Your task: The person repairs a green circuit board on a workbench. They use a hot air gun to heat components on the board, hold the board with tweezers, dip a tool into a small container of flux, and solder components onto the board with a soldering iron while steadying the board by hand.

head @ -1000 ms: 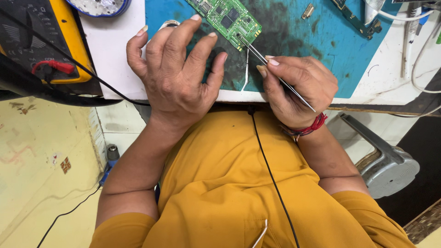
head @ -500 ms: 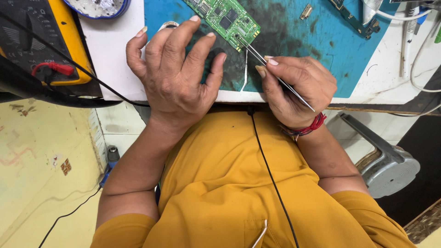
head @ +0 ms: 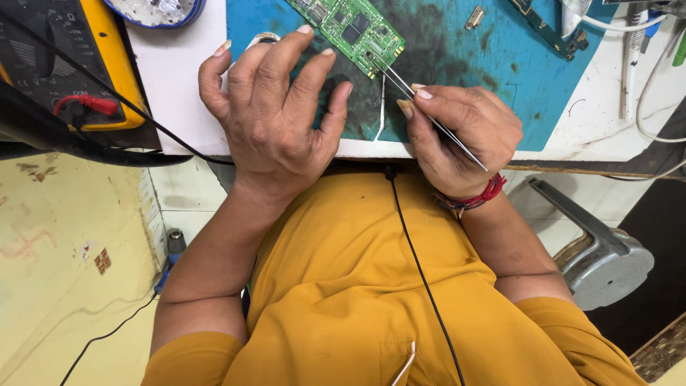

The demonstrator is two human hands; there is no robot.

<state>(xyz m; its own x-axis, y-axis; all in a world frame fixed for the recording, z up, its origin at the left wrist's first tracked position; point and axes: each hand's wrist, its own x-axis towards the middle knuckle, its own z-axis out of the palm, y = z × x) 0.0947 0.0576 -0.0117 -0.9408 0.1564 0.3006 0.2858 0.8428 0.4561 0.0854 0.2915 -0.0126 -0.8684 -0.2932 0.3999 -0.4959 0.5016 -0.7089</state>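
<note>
Tweezers [head: 429, 114], slim and metallic, are pinched between the thumb and fingers of the right hand [head: 464, 139]; that hand is closed around them, with the rear end of the tool projecting past the knuckles toward the wrist. The tips of the tweezers touch the near edge of the green circuit board [head: 350, 32]. This board lies flat on the blue mat [head: 493, 64], in the stained dark zone of the mat's left half.

The left hand [head: 275, 121] is positioned just left of the circuit board. Its fingers are spread and slightly curled, holding nothing; the fingertips rest on or just above the mat beside the board, and contact cannot be confirmed. A small ring-shaped item, partly hidden by this hand's fingers, lies left of the board.

Further left of the circuit board, on the white tabletop [head: 179, 93], sits a yellow multimeter [head: 71, 64] with a red plug and black leads. A round blue-rimmed dish [head: 153, 11] lies between the multimeter and the board. A small metal part [head: 473, 18] and a second, narrow board [head: 547, 32] lie right of the circuit board on the mat. A red thread band [head: 479, 196] encircles the right wrist.
</note>
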